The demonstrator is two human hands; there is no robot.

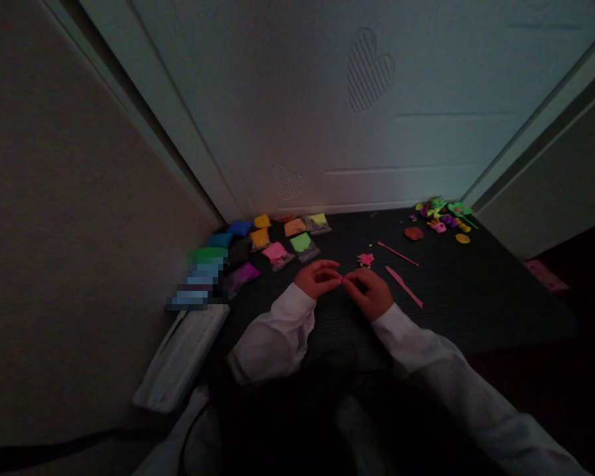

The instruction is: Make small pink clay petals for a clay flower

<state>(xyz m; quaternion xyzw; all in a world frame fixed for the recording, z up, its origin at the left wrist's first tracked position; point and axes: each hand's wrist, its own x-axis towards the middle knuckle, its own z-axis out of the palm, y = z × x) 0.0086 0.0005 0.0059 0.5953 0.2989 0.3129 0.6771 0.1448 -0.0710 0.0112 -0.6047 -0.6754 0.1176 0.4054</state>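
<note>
My left hand (318, 277) and my right hand (369, 291) meet fingertip to fingertip above the dark table. Between the pinched fingers is a tiny piece of pink clay (342, 281), mostly covered by the fingertips. Just beyond my right hand lies a small pink clay cluster (365, 260) with yellow-green bits at its edge. To the right of that hand a pink plastic clay knife (404, 287) rests on the tabletop. Farther back is a thin pink modelling stick (398, 254).
Bags of coloured clay, including a pink bag (277, 255) and a green bag (304, 246), cover the table's left side. A reddish lump (414, 233) and colourful clay figures (443, 215) sit back right. A white box (183, 360) lies left. A white door panel (322, 119) stands behind.
</note>
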